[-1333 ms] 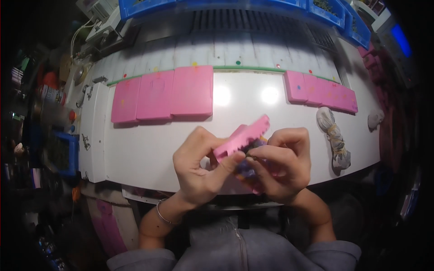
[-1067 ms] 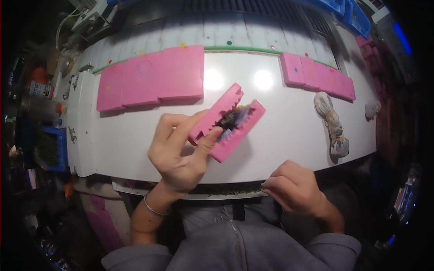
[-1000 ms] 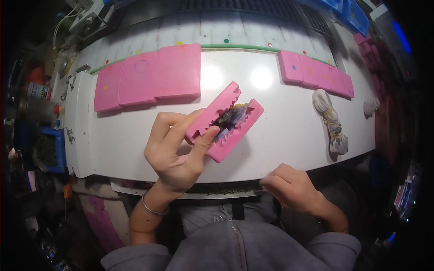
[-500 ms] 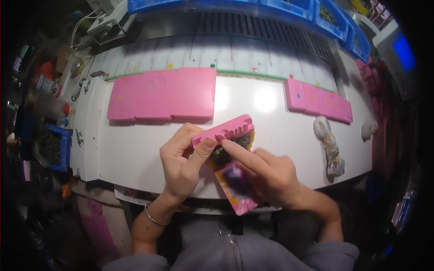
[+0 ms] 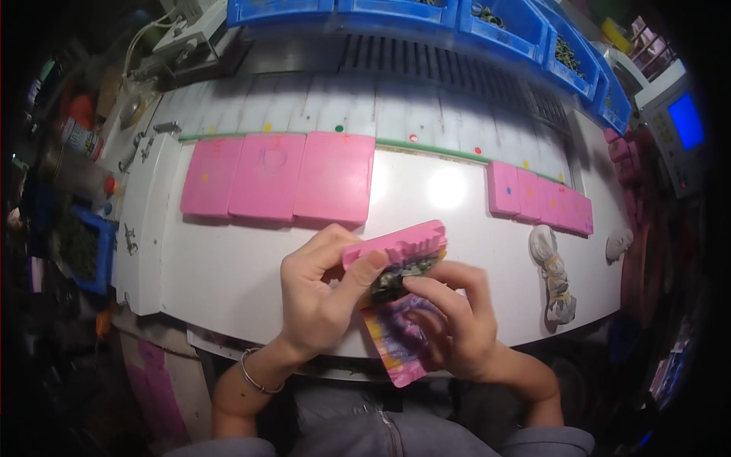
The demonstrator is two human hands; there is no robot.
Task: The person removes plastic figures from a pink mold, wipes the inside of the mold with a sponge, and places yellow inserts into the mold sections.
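Observation:
Over the front of the white table [image 5: 251,282], my left hand [image 5: 320,297] grips a pink rubber mold [image 5: 407,238] at its left end, the thumb on the inner side. The mold is spread apart. Its lower flap [image 5: 397,362], pink with yellow and purple stains, hangs down below the hands. Between the two parts sits a dark green, knobbly piece [image 5: 390,283]; its exact shape is unclear. My right hand [image 5: 468,331] has its fingers curled onto that piece, the index fingertip touching it. The right thumb and other fingers are partly shadowed against the lower flap.
Three large pink blocks [image 5: 266,175] lie side by side at the back left, several smaller ones [image 5: 504,190] at the back right. A wrapped greyish cloth bundle [image 5: 556,278] is on the right. Blue bins [image 5: 502,34] line the far edge. A blue-screened device [image 5: 685,126] stands far right.
My right index finger has moved from the mold's upper edge down to the dark green piece. The mold has opened wider, and more of the green piece shows. The view has shifted slightly.

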